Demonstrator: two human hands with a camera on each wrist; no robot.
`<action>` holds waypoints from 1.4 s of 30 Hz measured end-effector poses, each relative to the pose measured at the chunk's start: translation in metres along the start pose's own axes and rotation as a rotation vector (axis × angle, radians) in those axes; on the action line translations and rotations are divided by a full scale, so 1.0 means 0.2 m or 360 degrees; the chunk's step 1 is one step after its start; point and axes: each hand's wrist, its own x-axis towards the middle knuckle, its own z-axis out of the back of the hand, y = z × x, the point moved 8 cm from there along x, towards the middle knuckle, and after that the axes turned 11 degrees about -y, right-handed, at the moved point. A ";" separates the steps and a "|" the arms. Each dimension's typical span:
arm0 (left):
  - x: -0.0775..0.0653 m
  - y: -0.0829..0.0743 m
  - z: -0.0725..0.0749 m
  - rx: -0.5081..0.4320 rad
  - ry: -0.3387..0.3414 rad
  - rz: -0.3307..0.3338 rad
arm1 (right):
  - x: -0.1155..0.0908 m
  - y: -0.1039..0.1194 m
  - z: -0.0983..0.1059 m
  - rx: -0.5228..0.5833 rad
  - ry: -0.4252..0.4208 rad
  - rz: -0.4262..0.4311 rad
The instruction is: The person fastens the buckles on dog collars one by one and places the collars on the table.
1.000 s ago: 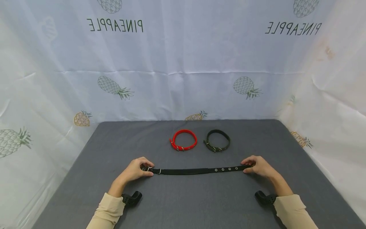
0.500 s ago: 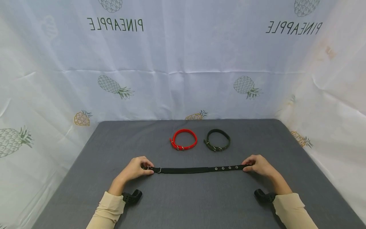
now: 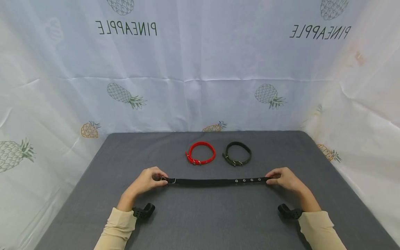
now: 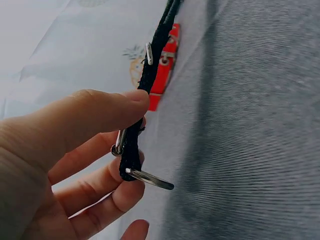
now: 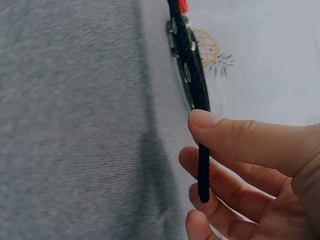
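A black collar (image 3: pixel 200 182) stretches unbuckled and nearly straight between the two hands, above its shadow on the cloth. My left hand (image 3: pixel 150 180) pinches its buckle end between thumb and fingers; in the left wrist view a metal ring (image 4: pixel 150 179) sticks out below the fingertips. At the other end, my right hand (image 3: pixel 285 178) pinches the strap just past a row of metal eyelets (image 3: pixel 251 180). The strap's tip (image 5: pixel 203 192) pokes out under the thumb in the right wrist view. Behind the strap lie a red collar (image 3: pixel 201 162) and a dark green collar (image 3: pixel 247 160), both closed into loops.
Grey cloth (image 3: pixel 200 222) covers the table. A white curtain (image 3: pixel 200 104) printed with pineapples hangs along the back edge and both sides. A black wrist mount sits on each forearm, by the beige sleeves.
Both hands have raised the black collar a little, shifting it up in the head view. Its shadow now shows below it, and the strap looks narrower. The red and green collars have stayed put.
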 end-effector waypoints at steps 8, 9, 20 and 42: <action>0.02 -0.02 0.05 0.0024 -0.0012 -0.0002 | 0.01 0.01 0.03 0.0020 0.0016 -0.0004; 0.03 -0.02 0.05 0.0033 -0.0015 -0.0006 | 0.01 0.02 0.04 0.0026 0.0017 -0.0012; 0.04 -0.04 0.10 0.0051 -0.0034 0.0080 | 0.01 0.05 0.09 0.0084 -0.0051 -0.0027; 0.08 -0.10 0.19 -0.0122 -0.0161 0.0100 | 0.01 0.14 0.21 0.0312 -0.0259 -0.0075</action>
